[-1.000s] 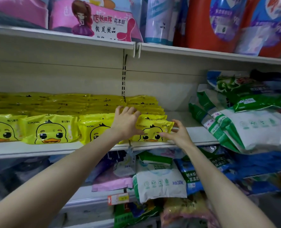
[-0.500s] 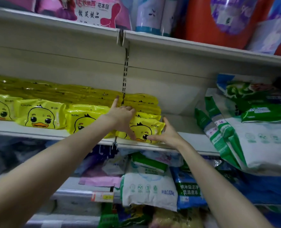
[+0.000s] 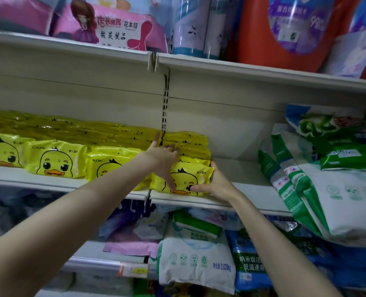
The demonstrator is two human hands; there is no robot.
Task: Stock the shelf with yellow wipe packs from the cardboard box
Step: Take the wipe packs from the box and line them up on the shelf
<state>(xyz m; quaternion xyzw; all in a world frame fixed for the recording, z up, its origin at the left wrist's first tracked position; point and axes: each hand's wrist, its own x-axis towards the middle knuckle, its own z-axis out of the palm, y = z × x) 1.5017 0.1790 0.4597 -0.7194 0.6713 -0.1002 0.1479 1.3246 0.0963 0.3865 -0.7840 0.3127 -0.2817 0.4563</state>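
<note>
Yellow wipe packs with a duck face stand in rows along the middle shelf [image 3: 252, 200]. The rightmost front pack [image 3: 188, 179] leans upright at the shelf's front edge. My left hand [image 3: 165, 161] lies flat on its top and left face, fingers spread over the packs behind. My right hand [image 3: 214, 183] presses against its right end, thumb on the lower front. Together both hands hold this pack. More packs [image 3: 55, 159] fill the shelf to the left. The cardboard box is out of view.
Bare shelf lies to the right of the pack, up to large green and white bags [image 3: 328, 179]. The upper shelf [image 3: 242, 67] carries pink packs and an orange jug. Below hang white, blue and pink bags [image 3: 195, 258].
The view has shifted slightly. My left hand slid down over the rightmost pack's front. My right hand closed in on its right end. The pack stays at the shelf's front edge.
</note>
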